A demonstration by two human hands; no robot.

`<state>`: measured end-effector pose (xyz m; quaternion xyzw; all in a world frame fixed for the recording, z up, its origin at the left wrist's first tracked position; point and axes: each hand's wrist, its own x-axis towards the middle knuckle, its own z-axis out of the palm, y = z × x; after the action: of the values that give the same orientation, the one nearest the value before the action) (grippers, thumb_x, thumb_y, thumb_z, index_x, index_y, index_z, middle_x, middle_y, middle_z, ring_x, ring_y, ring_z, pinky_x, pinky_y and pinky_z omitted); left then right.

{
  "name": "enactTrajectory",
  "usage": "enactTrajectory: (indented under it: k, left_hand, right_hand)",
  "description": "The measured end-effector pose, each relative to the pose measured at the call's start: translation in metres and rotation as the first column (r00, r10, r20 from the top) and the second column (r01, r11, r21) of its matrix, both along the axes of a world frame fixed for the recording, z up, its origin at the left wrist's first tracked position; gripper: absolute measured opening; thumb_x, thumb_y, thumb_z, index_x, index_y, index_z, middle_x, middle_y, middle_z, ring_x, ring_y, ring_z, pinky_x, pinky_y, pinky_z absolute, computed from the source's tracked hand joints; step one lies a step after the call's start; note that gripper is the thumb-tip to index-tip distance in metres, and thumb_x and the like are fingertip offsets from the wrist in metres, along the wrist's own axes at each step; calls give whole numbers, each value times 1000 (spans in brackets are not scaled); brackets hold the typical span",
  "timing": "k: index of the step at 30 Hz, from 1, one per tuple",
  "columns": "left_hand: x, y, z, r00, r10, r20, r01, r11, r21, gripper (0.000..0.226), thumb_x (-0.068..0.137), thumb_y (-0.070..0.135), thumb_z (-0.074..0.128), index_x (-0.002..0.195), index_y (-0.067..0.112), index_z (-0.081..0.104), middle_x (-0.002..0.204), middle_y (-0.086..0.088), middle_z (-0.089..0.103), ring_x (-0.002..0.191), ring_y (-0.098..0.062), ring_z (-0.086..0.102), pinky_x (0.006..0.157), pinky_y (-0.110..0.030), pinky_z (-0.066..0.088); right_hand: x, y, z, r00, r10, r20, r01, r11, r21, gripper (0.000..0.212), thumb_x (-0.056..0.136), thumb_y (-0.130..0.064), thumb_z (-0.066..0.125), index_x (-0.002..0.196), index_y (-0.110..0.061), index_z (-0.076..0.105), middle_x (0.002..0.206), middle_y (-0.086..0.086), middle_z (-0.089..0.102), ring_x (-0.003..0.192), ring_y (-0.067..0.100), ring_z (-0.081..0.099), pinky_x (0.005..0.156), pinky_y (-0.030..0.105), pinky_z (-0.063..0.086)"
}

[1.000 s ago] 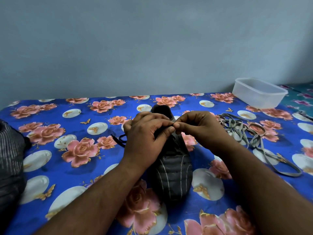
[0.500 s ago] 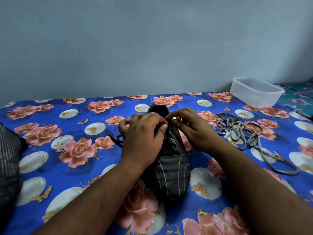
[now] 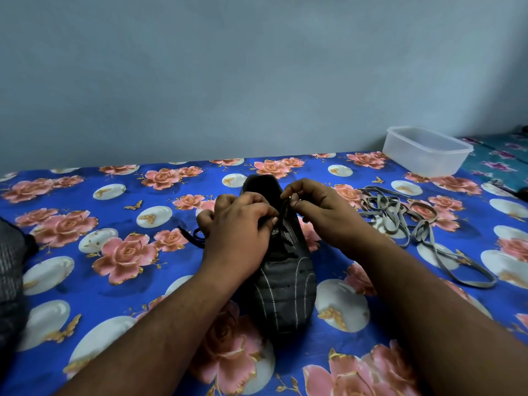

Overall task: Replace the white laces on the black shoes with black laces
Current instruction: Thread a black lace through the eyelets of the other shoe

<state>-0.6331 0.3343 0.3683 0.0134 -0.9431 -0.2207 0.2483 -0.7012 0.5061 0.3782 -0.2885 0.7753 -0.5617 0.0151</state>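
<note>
1. Blue floral bedsheet (image 3: 85,281) spreads under everything, with a plain grey wall behind.
2. At the centre, the right hand (image 3: 323,212) pinches a strand of the black lace (image 3: 283,212) between thumb and forefinger, just above the tongue of the black shoe (image 3: 285,295). The left hand (image 3: 240,232) curls over the eyelet area; its fingertips meet the lace there, though exactly what they clasp is hidden.
3. Judged from this, the step is threading or tightening the black lace near the upper eyelets. To do it well, hold the lace close to its tip, keep it flat and untwisted, and steady the shoe with the other hand so the eyelet stays open to view.
4. A loose end of black lace trails on the sheet to the left of the shoe; even both ends before tightening.
5. Further right, the removed white laces (image 3: 405,221) lie in a tangled heap, well apart from the shoe.
6. Beyond them stands a clear plastic container (image 3: 425,151). A dark, striped object, possibly the other shoe, sits at the left edge (image 3: 11,258); I cannot tell.
</note>
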Motion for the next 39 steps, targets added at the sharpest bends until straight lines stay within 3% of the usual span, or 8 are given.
enactTrajectory:
  k: [6, 10, 15, 22, 26, 32, 35, 39]
  left_hand:
    - [-5, -3, -5, 997, -74, 36, 68, 987, 144, 13, 94, 34, 67, 103, 38, 76, 121, 27, 60, 122, -17, 38, 106, -50, 29]
    - [-7, -6, -7, 995, -99, 30, 91, 972, 217, 12, 93, 35, 68, 101, 39, 76, 122, 29, 60, 120, -15, 35, 107, -51, 30]
    - [-7, -5, -8, 994, -100, 50, 86, 968, 236, 13, 94, 35, 67, 103, 37, 76, 127, 28, 60, 122, -15, 33, 109, -49, 28]
    - [-8, -7, -9, 985, -159, 69, 128, 934, 332, 12, 96, 29, 67, 100, 29, 79, 121, 26, 60, 121, -11, 31, 85, -18, 17]
    - [-9, -7, -11, 989, -145, 33, 127, 938, 322, 9, 95, 33, 67, 98, 34, 76, 122, 27, 62, 120, -11, 33, 103, -34, 24]
    - [-9, -19, -13, 974, -219, -54, 224, 912, 343, 30, 85, 52, 66, 115, 48, 64, 128, 28, 57, 126, -9, 42, 102, -37, 27]
    - [-10, -34, -16, 948, -301, -105, 314, 821, 476, 33, 89, 48, 65, 121, 44, 62, 134, 14, 53, 126, -11, 49, 110, -41, 40]
    - [-14, -57, -20, 940, -340, 39, 231, 715, 660, 22, 103, 28, 57, 124, 29, 61, 126, -1, 63, 113, -23, 64, 103, -48, 51]
  right_hand:
    - [-3, 7, -1, 999, -43, 10, 43, 999, -1, 18, 93, -2, 65, 101, -18, 69, 86, -7, 68, 78, 4, 59, 74, 20, 45]
    - [-4, 15, 1, 999, -17, -50, 27, 981, 191, 11, 89, -8, 73, 89, -19, 73, 85, -10, 72, 82, 4, 63, 80, 23, 49]
    - [1, 13, 5, 993, 6, -121, 21, 975, 220, 8, 82, -21, 83, 84, -17, 77, 74, -17, 67, 60, -3, 54, 63, 17, 42]
    - [3, 11, 3, 988, -34, -152, 67, 973, 221, 7, 81, -23, 85, 83, -21, 78, 71, -19, 68, 58, -3, 53, 62, 22, 40]
    - [0, 13, 2, 997, 15, -78, 3, 975, 223, 2, 89, -20, 77, 88, -19, 75, 78, -10, 72, 64, -6, 56, 68, 20, 44]
    - [-9, 22, -1, 981, 75, 178, -75, 997, -7, 10, 98, -12, 62, 100, -3, 67, 88, -2, 65, 86, 14, 57, 84, 33, 47]
    - [-13, 32, 4, 959, 4, 282, 51, 981, -188, 8, 100, -11, 57, 99, -10, 64, 93, 4, 68, 87, 18, 58, 83, 39, 51]
    - [-25, 44, 6, 924, -218, 314, 307, 913, -268, 9, 103, -20, 55, 97, -16, 62, 87, -3, 69, 75, 13, 56, 72, 33, 52]
